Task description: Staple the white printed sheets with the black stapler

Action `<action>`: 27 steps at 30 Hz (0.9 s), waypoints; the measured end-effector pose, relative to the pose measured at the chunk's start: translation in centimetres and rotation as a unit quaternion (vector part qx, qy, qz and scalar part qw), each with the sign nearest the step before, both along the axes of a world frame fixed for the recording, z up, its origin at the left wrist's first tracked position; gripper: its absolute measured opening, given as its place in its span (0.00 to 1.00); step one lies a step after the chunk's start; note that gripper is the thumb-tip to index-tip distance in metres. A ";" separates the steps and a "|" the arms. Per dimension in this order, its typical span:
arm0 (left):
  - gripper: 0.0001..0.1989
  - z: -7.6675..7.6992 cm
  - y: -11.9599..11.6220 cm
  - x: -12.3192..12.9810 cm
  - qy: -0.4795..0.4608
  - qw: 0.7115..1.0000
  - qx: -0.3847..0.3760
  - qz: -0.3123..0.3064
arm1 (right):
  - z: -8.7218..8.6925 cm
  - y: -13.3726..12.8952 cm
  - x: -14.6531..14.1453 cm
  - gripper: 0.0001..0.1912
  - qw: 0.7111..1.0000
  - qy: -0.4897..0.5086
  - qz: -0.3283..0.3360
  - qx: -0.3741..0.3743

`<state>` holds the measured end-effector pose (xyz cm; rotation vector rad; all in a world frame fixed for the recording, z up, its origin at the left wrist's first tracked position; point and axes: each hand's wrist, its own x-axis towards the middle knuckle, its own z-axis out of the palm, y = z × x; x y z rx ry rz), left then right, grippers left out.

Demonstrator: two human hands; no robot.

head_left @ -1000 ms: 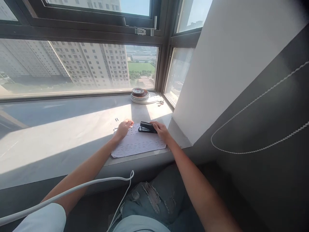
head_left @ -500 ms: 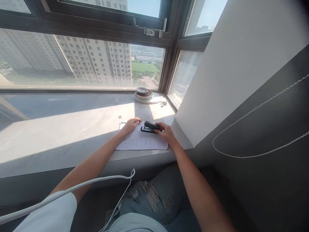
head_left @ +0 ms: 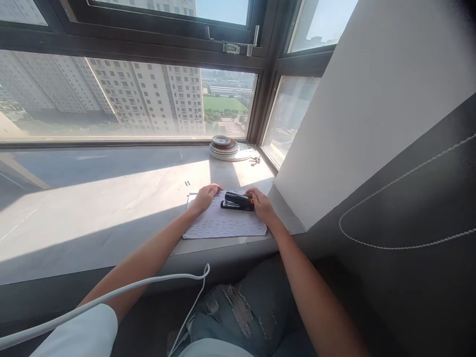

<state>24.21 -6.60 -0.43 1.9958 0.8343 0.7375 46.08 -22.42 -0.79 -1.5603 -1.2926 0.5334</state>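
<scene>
A black stapler (head_left: 238,201) with an orange part at its rear lies on a stack of printed paper (head_left: 223,225) on the windowsill. Its upper arm is raised from the base. Beside the stapler's rear end is my right hand (head_left: 263,205), fingers reaching behind it and apart, with no visible grip on it; the thumb is hard to make out. My left hand (head_left: 205,197) is at the far left part of the sheets, fingers curled together on the paper's far edge.
Stacked plates (head_left: 224,146) stand in the sill's far corner, with keys (head_left: 255,160) next to them. A white cable (head_left: 148,281) crosses over my left arm. On the right are a white wall (head_left: 334,124) and a hanging bead chain (head_left: 386,248).
My right hand has let go of the stapler and shifted slightly away from its front side, exposing the orange part. The stapler keeps its place on the paper. The view has tilted slightly.
</scene>
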 end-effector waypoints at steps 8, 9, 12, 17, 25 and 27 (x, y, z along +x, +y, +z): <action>0.22 -0.2 0.3 0.2 -0.027 0.999 -0.025 -0.008 | -0.2 0.0 0.0 0.19 0.999 -0.051 -0.018 0.001; 0.22 -0.2 0.3 0.2 -0.029 0.999 -0.027 -0.008 | -0.2 0.0 0.0 0.19 0.999 -0.045 -0.017 0.003; 0.21 -0.2 0.3 0.3 -0.031 0.999 -0.028 -0.003 | 0.4 -0.3 -0.2 0.21 0.999 0.014 -0.006 0.041; 0.20 -0.3 0.2 0.3 -0.058 0.998 -0.030 -0.009 | 1.2 -1.0 -0.7 0.21 0.996 -0.033 0.073 0.029; 0.16 -0.3 -0.4 1.2 -0.156 0.960 -0.229 -0.039 | 0.9 -1.8 -1.4 0.18 0.961 -0.260 0.042 0.089; 0.19 -0.3 -0.9 1.3 -0.168 0.946 -0.270 -0.069 | 0.9 -1.9 -1.6 0.20 0.923 -0.355 0.044 0.139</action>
